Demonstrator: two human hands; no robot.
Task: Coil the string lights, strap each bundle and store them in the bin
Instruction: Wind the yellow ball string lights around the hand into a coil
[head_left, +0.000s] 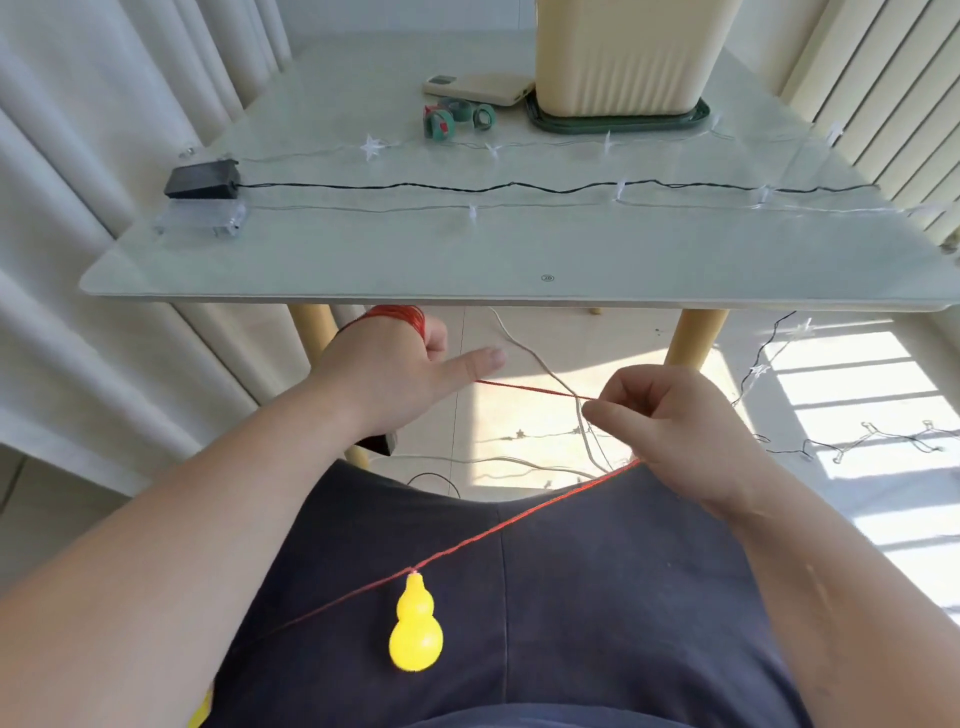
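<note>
the left hand (387, 366) sits just under the desk (363, 260) edge with a coil (402, 313) of the red string lights (524, 387) wound round its fingers and its thumb stuck out straight. the desk edge hides most of the fingers, so i cannot tell if they are curled or flat. the right hand (675, 431) pinches the red string between thumb and forefinger, the other fingers folded in. between the hands the string runs taut; behind the right hand it slopes down across the lap to a yellow gourd lamp (415, 631).

the step in hand looks like winding one more loop. to do it well, feed the string through the pinch with light, even tension so each loop matches the last, and ease the gourd up gently so it doesn't snag on the clothing. a white cable (540, 361) hangs from the desk and crosses the red string right by the pinch; lift the red clear of it or it may get wound in.

on the desk, green straps (457, 118) lie near the cream bin (623, 57), ready for this bundle. a black-wired string (467, 188) from a black battery box (202, 179) and a clear star string (371, 147) lie stretched out, not yet coiled.
</note>
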